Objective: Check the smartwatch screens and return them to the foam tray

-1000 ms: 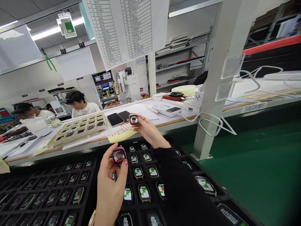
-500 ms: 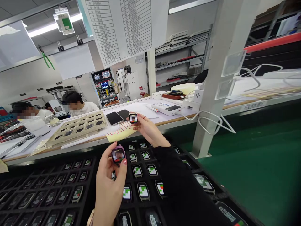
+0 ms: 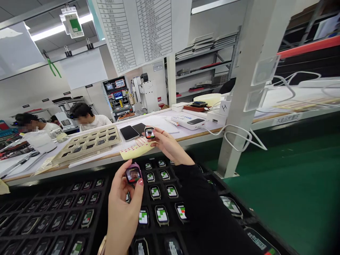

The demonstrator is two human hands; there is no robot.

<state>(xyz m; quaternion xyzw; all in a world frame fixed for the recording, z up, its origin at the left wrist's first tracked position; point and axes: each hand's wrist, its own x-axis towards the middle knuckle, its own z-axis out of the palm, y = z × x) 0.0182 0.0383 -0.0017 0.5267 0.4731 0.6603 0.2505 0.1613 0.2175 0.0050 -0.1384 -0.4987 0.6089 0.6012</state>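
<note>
Between the thumb and fingers of my left hand (image 3: 124, 209) is a purple-cased smartwatch (image 3: 133, 174), its lit screen facing me, held above the black foam tray (image 3: 105, 209). Farther out, my right hand (image 3: 170, 145) pinches a light-cased smartwatch (image 3: 149, 133) by its right side, in front of the bench edge. That watch's screen is lit too, with a camera-like picture and a red patch. Rows of smartwatches with green and white screens, such as this one (image 3: 162, 215), sit in the tray slots below. My right sleeve hides part of the tray.
A beige compartment tray (image 3: 87, 150) and two dark phones, one here (image 3: 129, 133), lie on the bench. Yellow paper with red marks (image 3: 136, 150) hangs over its edge. A white post (image 3: 236, 99) and a looped cable (image 3: 243, 141) stand to the right. Two people sit across the bench.
The watch in my right hand has shifted very slightly left. My left hand and its purple watch stay practically still.
</note>
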